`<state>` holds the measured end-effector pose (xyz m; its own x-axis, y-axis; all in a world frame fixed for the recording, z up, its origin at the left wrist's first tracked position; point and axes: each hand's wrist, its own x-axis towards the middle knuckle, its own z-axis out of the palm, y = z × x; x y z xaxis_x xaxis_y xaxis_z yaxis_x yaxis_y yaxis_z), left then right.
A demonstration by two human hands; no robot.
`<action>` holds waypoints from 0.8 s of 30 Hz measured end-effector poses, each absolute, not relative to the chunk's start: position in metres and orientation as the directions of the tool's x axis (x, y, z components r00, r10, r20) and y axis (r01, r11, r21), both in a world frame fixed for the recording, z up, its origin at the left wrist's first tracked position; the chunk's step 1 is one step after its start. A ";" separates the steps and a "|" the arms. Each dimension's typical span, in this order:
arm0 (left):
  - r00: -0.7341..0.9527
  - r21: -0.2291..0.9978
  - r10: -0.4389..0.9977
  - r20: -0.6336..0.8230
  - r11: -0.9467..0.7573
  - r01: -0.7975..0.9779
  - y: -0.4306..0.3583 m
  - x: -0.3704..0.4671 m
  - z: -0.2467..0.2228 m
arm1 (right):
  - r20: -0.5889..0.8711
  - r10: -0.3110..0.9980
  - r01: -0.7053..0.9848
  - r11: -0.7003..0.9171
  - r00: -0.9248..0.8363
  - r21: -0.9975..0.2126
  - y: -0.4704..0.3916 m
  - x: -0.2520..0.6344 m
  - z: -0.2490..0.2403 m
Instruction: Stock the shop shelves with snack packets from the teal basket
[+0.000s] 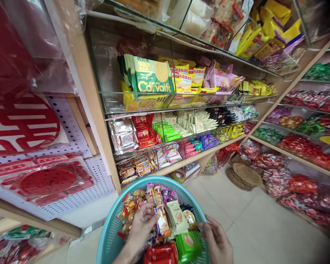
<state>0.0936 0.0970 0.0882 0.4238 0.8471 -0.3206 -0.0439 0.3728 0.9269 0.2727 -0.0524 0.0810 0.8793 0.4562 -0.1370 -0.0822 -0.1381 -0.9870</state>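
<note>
A round teal plastic basket (102,234) full of wrapped snacks is in front of me at the bottom of the view. My left hand (142,228) reaches inside it, thumb and fingers closed on a small orange-and-white snack packet (162,222). At the basket's right rim is my right hand (216,240), its fingers curled round the edge. Beside the held packet lies a pale beige packet (177,218). Nearer to me are a green packet (189,246) and red packets (161,253). Small twist-wrapped sweets (129,207) fill the left side.
A glass-fronted shelf unit with sorted snacks rises ahead; its lowest tray holds orange snack packets (137,165). Green Carvalfo packs (154,75) stand higher up. Woven mats (243,176) lie on the tiled floor, near bagged sweets (277,176). Red decorations (49,179) hang on the left.
</note>
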 end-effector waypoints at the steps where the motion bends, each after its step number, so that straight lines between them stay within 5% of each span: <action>1: 0.426 0.932 0.849 -0.311 0.360 -0.038 0.098 0.096 0.088 | -0.148 0.464 -0.091 -0.144 0.874 -0.985 -0.053 0.273 0.081; 24: 0.517 0.946 0.848 -0.117 -0.063 0.317 0.102 0.093 0.076 | -0.037 0.387 0.006 -0.110 0.921 -0.994 -0.044 0.262 0.072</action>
<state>0.0925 0.1019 0.0764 0.5171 0.8479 -0.1173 0.3174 -0.0626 0.9462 0.2618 -0.0437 0.0717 0.9213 0.3872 -0.0374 0.0059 -0.1101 -0.9939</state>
